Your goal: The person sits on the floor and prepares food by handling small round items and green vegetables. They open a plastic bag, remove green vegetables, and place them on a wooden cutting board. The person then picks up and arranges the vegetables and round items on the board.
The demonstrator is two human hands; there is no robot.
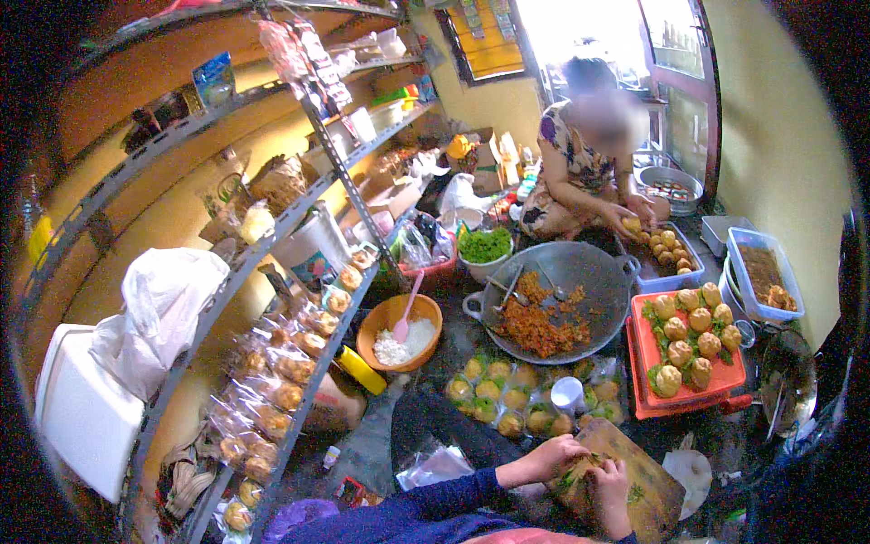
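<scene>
My left hand (552, 457) and my right hand (613, 495) meet over a wooden cutting board (649, 469) at the lower right. Between their bent fingers is a small, leafy-looking green piece (576, 474); its exact kind is too blurred to tell. Green scraps (637, 492) lie on the board beside my right hand. Just beyond the board are several clear-wrapped round golden snacks (515, 400) with green leaves, and a white cup (567, 394) stands among them.
A large metal wok (598, 272) holds orange shredded filling. An orange tray (720, 381) carries more snacks on leaves. A bowl of white flour (370, 319) stands left, before a metal shelf (319, 340) of packaged snacks. Opposite sits another person (571, 163), handling a snack above a plastic container (686, 280).
</scene>
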